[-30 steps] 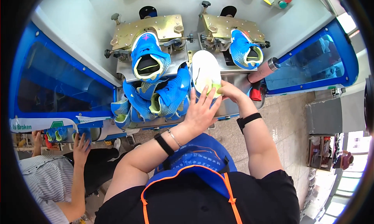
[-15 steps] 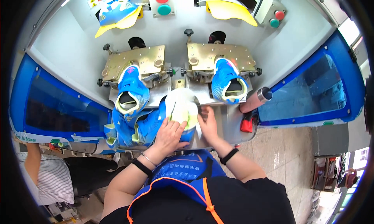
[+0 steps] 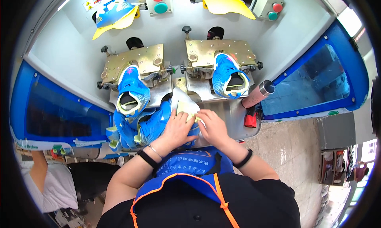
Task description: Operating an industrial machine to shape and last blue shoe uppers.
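Observation:
A white and pale yellow-green shoe upper (image 3: 184, 102), seemingly with its lining outward, is between my two hands at the front of the machine. My left hand (image 3: 177, 129) grips its left side with bent fingers. From the right, my right hand (image 3: 213, 127) closes its fingertips on the near right edge; its thumb is partly hidden. Just left of my left hand lie several blue shoe uppers (image 3: 155, 124) in a pile. Two blue shoes sit toe-first at the metal clamps beyond: a left one (image 3: 139, 89) and a right one (image 3: 223, 71).
A pink tumbler (image 3: 256, 96) and a red object (image 3: 250, 120) stand on the metal tray's right. Two brass-coloured clamp plates (image 3: 149, 55) and yellow moulds (image 3: 226, 6) occupy the machine, beside button boxes (image 3: 159, 2). Blue-framed window panels flank it. Another person's arm (image 3: 39, 166) shows at left.
My right hand has come in over the shoe upper's near edge and now grips it. The white end of the upper has changed from rounded to pointed. The view has shifted slightly.

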`<move>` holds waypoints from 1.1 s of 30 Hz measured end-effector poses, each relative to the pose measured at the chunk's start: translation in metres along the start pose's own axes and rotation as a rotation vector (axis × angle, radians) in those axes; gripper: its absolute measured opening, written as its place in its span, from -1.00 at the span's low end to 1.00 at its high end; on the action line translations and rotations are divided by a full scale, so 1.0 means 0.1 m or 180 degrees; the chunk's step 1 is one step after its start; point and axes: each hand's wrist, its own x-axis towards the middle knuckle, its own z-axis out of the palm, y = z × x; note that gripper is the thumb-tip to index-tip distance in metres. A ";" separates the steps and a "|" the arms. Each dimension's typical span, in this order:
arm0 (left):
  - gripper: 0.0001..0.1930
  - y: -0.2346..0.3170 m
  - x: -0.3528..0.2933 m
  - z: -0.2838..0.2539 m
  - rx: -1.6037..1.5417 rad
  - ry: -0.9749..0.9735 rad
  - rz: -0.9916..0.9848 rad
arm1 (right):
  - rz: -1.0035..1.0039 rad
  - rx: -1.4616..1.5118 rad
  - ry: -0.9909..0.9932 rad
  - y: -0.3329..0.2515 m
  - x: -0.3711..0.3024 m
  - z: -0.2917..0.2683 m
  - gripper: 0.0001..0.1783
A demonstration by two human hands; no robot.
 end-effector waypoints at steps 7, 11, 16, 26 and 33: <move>-0.37 -0.20 -0.36 -0.11 -0.0683 0.1099 0.0298 | -0.0335 -0.0642 0.0979 -0.18 0.10 -0.77 -0.75; -0.47 -0.46 -0.69 0.05 -0.0895 0.1049 0.0345 | 0.0098 -0.0230 0.0173 -0.19 0.09 -0.07 -0.71; -0.46 -0.50 -0.79 0.05 -0.0803 0.1051 0.0692 | 0.0529 0.0439 0.0051 -0.09 0.21 0.41 -0.79; -0.28 -0.53 -0.68 -0.56 -0.6083 0.0458 0.0372 | 0.1480 0.4162 0.0537 -1.31 0.22 -0.46 -0.62; -0.60 -0.42 -0.48 -1.01 -0.7731 0.0138 0.0374 | 0.0432 0.1532 0.1720 -1.43 0.15 -0.58 -0.55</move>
